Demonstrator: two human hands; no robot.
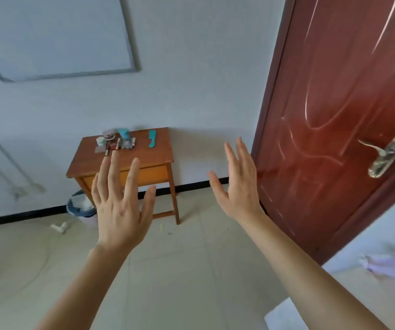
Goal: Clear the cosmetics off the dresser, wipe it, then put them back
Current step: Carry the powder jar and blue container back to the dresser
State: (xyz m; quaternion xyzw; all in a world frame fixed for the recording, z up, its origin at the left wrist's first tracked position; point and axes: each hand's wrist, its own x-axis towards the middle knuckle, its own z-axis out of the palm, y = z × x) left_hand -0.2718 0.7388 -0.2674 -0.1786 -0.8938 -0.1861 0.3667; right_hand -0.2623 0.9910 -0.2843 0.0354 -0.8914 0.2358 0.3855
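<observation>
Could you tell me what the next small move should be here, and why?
Probably step closer to the dresser: both the left hand and right hand are open and empty, well short of it, while the cosmetics and comb still lie on top.

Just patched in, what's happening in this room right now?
A person stands a few steps back from a small wooden dresser set against the wall, both arms stretched forward. The left hand and right hand are open, fingers spread, holding nothing. The cosmetics sit clustered at the back left of the dresser top, with a teal comb lying apart to their right. Nothing has been cleared off yet. A bin stands on the floor by the dresser's left legs, and a red door is on the right.
</observation>
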